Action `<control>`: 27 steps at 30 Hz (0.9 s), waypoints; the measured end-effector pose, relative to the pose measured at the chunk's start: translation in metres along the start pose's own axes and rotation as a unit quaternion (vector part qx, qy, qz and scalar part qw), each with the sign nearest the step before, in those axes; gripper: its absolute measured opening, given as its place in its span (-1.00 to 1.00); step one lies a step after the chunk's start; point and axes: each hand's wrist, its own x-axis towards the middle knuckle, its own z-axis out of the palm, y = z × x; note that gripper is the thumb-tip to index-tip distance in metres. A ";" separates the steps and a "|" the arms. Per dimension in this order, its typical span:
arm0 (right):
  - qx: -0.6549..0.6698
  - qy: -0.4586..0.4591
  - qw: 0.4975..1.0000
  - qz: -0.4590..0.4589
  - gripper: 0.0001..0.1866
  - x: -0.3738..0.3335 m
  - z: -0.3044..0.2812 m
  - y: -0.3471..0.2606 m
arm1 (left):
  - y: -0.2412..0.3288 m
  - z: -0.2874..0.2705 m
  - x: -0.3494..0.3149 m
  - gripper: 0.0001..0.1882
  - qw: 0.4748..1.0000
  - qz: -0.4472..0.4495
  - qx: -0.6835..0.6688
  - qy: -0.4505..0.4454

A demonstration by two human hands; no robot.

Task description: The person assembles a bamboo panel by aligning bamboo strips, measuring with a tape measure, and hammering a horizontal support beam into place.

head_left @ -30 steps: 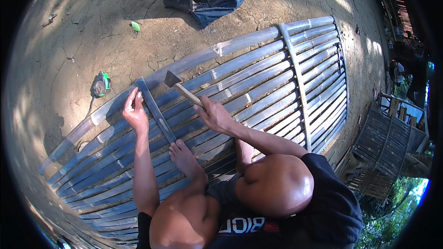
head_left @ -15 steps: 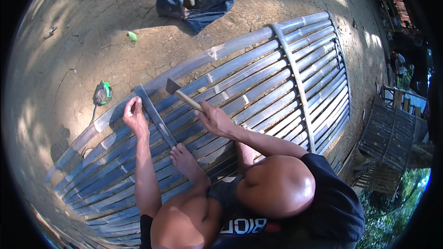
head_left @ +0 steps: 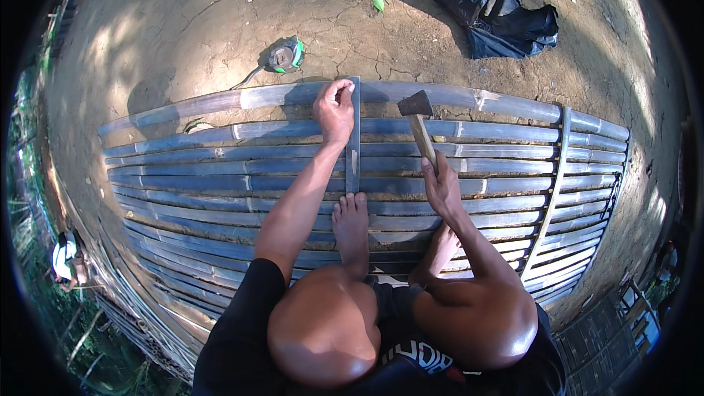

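Observation:
My left hand (head_left: 335, 111) is closed in a pinch over the far end of a narrow bamboo slat (head_left: 353, 148). Whatever its fingertips hold is too small to make out. The slat lies crosswise over long bamboo strips (head_left: 411, 166), its near end at the toes of my left foot (head_left: 351, 224). To the right, my right hand (head_left: 443, 187) is wrapped round the wooden handle of a hammer (head_left: 421, 128). Its dark, blocky metal head is raised over the far strips, apart from the slat and my left hand.
Beyond the strips, a black and green tape measure (head_left: 284, 55) lies on cracked soil. A crumpled black plastic sheet (head_left: 506, 22) and a green leaf (head_left: 378, 1) are farther right. Another crosspiece (head_left: 559, 176) spans the right side. My right foot (head_left: 438, 253) rests on the frame.
My view has swung left and levelled, so the frame, tape measure and plastic sheet appear farther right. My left hand remains pinched at the slat's end; the hammer remains in my right.

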 end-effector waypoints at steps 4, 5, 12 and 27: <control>-0.006 -0.014 1.000 -0.006 -0.65 0.007 -0.001 -0.012 | 0.006 0.002 -0.003 -0.92 0.999 0.039 0.034 0.007; -0.006 -0.007 1.000 -0.026 -0.65 0.010 0.000 -0.017 | 0.007 0.002 -0.003 -0.91 0.997 0.059 0.038 0.012; -0.016 -0.022 0.996 -0.080 -0.64 0.039 0.003 -0.051 | 0.008 0.000 -0.002 -0.89 0.994 0.073 0.084 0.011; -0.028 -0.014 0.993 -0.113 -0.66 0.057 0.018 -0.061 | -0.006 0.005 -0.005 -0.85 0.994 0.089 0.060 0.026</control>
